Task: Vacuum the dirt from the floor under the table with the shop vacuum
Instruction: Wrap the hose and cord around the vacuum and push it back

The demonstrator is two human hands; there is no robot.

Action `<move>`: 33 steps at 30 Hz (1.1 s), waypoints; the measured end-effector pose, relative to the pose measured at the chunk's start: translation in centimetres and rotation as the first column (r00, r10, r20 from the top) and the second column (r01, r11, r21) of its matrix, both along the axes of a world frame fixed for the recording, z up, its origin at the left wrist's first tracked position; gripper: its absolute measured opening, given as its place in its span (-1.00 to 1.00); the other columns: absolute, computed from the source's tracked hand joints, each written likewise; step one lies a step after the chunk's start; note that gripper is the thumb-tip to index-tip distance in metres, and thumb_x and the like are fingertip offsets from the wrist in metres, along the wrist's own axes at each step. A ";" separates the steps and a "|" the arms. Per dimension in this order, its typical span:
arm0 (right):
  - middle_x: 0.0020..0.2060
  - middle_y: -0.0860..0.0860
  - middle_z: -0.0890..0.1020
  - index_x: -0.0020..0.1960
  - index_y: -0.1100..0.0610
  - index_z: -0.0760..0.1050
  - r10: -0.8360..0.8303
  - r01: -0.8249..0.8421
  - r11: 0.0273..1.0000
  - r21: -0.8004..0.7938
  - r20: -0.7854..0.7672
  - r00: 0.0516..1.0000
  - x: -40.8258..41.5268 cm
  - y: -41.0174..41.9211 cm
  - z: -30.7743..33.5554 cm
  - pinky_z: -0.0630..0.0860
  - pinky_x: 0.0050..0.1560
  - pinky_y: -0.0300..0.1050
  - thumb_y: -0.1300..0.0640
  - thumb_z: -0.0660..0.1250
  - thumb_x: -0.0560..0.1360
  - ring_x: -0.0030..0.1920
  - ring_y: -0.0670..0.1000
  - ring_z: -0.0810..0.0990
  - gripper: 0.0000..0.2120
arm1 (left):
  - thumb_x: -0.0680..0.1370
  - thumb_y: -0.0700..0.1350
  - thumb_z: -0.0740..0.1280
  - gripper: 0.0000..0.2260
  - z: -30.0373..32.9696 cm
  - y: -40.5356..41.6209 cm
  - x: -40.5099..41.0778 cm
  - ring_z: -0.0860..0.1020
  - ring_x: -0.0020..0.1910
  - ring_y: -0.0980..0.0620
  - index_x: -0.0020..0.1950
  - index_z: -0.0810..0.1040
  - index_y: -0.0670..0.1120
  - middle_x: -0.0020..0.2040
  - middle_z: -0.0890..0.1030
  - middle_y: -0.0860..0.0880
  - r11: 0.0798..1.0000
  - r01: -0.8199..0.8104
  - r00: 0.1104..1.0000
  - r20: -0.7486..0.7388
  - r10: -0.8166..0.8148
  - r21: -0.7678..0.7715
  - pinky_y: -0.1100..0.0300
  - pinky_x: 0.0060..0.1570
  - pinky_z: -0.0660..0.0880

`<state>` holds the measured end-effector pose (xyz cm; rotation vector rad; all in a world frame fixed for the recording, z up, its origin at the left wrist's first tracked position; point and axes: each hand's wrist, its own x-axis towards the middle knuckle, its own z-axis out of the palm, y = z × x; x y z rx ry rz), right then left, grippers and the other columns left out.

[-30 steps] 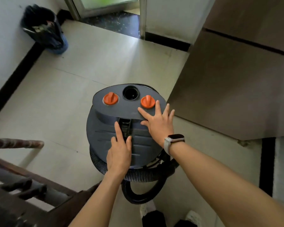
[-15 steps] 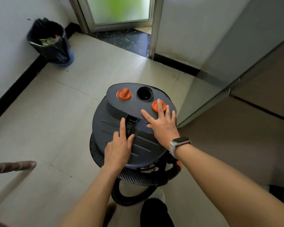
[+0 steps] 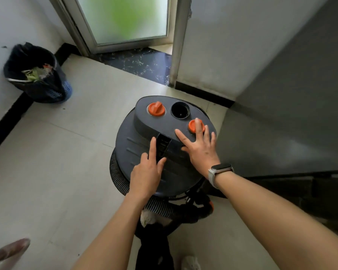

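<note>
The dark grey shop vacuum [image 3: 139,145] stands on the tiled floor in front of me, seen from above. Its lid carries two orange knobs, the left knob [image 3: 156,109] and the right knob [image 3: 192,126], with a round black port [image 3: 180,110] between them. A ribbed black hose [image 3: 119,178] wraps around its base. My left hand [image 3: 146,172] lies flat on the lid, index finger beside the handle recess. My right hand [image 3: 200,147] presses flat on the lid with fingers spread, the middle finger over the right orange knob. Neither hand grips anything.
A black-lined bin [image 3: 37,75] full of rubbish stands against the left wall. A frosted glass door [image 3: 125,18] and dark threshold [image 3: 141,63] lie ahead. A grey panel [image 3: 291,114] rises close on the right. A wooden rod end [image 3: 10,250] pokes in at bottom left.
The vacuum and I have moved forward toward the door; both hands stay flat on the lid. The wooden furniture at lower left has mostly dropped out of view.
</note>
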<state>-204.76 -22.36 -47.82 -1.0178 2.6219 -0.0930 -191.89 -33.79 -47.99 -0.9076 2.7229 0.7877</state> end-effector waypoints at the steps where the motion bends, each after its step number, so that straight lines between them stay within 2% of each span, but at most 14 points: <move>1: 0.50 0.23 -0.26 0.52 -0.18 -0.10 -0.020 0.020 1.000 0.010 -0.002 1.000 -1.2 -0.5 0.0 -0.18 0.42 0.31 0.08 0.09 0.63 0.48 0.38 -0.17 -0.44 | 0.63 0.13 0.03 -0.42 0.0 -0.7 -1.3 0.54 -0.02 -0.24 0.55 -0.20 0.08 0.14 0.44 -0.14 1.000 0.017 1.000 0.001 -0.017 0.010 -0.03 -0.07 0.45; 8: 0.50 0.20 -0.28 0.52 -0.21 -0.12 -0.140 0.141 0.989 0.038 -0.020 0.990 -9.3 -3.9 0.0 -0.14 0.43 0.31 0.04 0.08 0.63 0.48 0.37 -0.17 -0.44 | 0.63 0.13 0.04 -0.43 -0.1 -6.0 -10.8 0.53 0.02 -0.27 0.55 -0.18 0.13 0.16 0.46 -0.15 0.990 0.134 0.991 -0.011 -0.133 0.054 -0.03 -0.02 0.44; 16: 0.51 0.21 -0.24 0.52 -0.20 -0.09 -0.249 0.251 0.967 0.042 -0.056 0.967 -16.9 -6.0 -0.3 -0.08 0.42 0.32 0.01 0.07 0.63 0.47 0.39 -0.11 -0.46 | 0.63 0.15 0.02 -0.44 -0.7 -8.9 -20.3 0.55 -0.02 -0.25 0.54 -0.19 0.15 0.13 0.47 -0.16 0.974 0.224 0.974 -0.008 -0.224 -0.002 -0.03 -0.04 0.49; 23: 0.50 0.23 -0.23 0.52 -0.20 -0.10 -0.175 0.176 0.980 0.094 -0.026 0.984 -24.6 -5.3 0.4 -0.10 0.43 0.30 0.02 0.09 0.63 0.47 0.40 -0.10 -0.44 | 0.62 0.16 0.03 -0.44 0.2 -7.5 -26.7 0.53 0.01 -0.29 0.54 -0.18 0.16 0.13 0.47 -0.16 0.986 0.163 0.986 0.013 -0.164 0.042 -0.04 -0.03 0.45; 30: 0.50 0.17 -0.28 0.51 -0.23 -0.08 -0.058 0.049 0.991 0.125 0.065 0.996 -30.9 -3.4 1.0 -0.17 0.45 0.25 0.09 0.15 0.61 0.48 0.36 -0.19 -0.39 | 0.63 0.12 0.03 -0.43 0.9 -4.3 -30.7 0.53 0.05 -0.26 0.55 -0.20 0.10 0.18 0.43 -0.16 0.984 0.073 0.997 0.021 -0.078 0.164 -0.03 -0.05 0.43; 33: 0.50 0.15 -0.29 0.51 -0.24 -0.11 -0.039 0.027 0.987 0.159 0.072 0.997 -32.5 -2.9 1.3 -0.16 0.45 0.26 0.10 0.16 0.61 0.49 0.34 -0.20 -0.37 | 0.64 0.11 0.03 -0.42 1.1 -3.4 -32.0 0.53 0.06 -0.24 0.55 -0.21 0.07 0.19 0.43 -0.14 0.984 0.066 0.996 0.042 -0.074 0.168 -0.03 -0.05 0.43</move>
